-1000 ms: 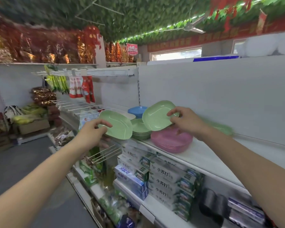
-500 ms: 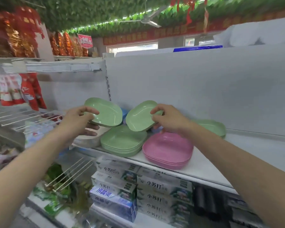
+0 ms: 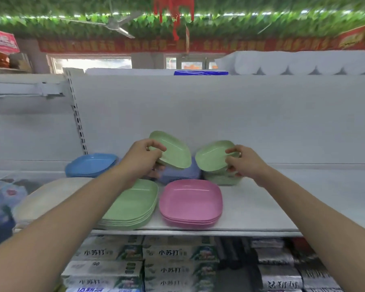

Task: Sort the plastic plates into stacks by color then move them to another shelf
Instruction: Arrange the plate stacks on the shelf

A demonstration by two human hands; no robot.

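Fingers [image 3: 156, 144] of each hand pinch one light, stiff, rounded-square green plastic plate [image 3: 173, 151] by its rim, the best hold.

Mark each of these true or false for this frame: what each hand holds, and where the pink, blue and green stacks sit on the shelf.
1. Each hand holds a green plate. True: the left hand grips one green plate, the right hand another.
2. The pink stack sits at the shelf's front edge. True.
3. The pink stack lies left of the front green stack. False: it lies to its right.
4. The blue stack is at the shelf's right end. False: it is at the back left.
5. The held plates lie flat on the shelf. False: both are raised and tilted.
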